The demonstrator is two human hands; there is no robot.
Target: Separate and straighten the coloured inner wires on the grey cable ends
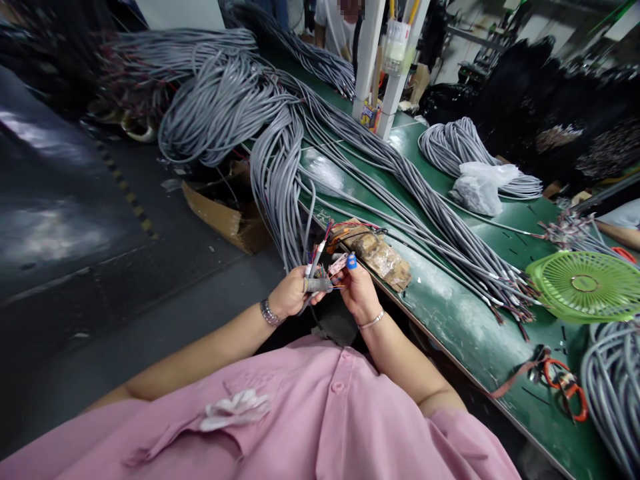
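My left hand (293, 292) is closed around the end of a grey cable (310, 227), its forefinger wrapped in grey tape. Thin coloured wires (320, 252) fan out of the cable end above my fist. My right hand (356, 288) pinches one of these wires, with a blue cap on a fingertip. Both hands hover just off the front edge of the green bench (450, 307), next to a worn brown pad (383, 257).
Big bundles of grey cable (280, 133) drape across the bench and off its left edge above a cardboard box (225, 213). A green fan (585, 283), orange-handled scissors (565, 383), a white plastic bag (483, 187) and a white post (370, 60) stand about. Another person's arm (620, 230) rests at right.
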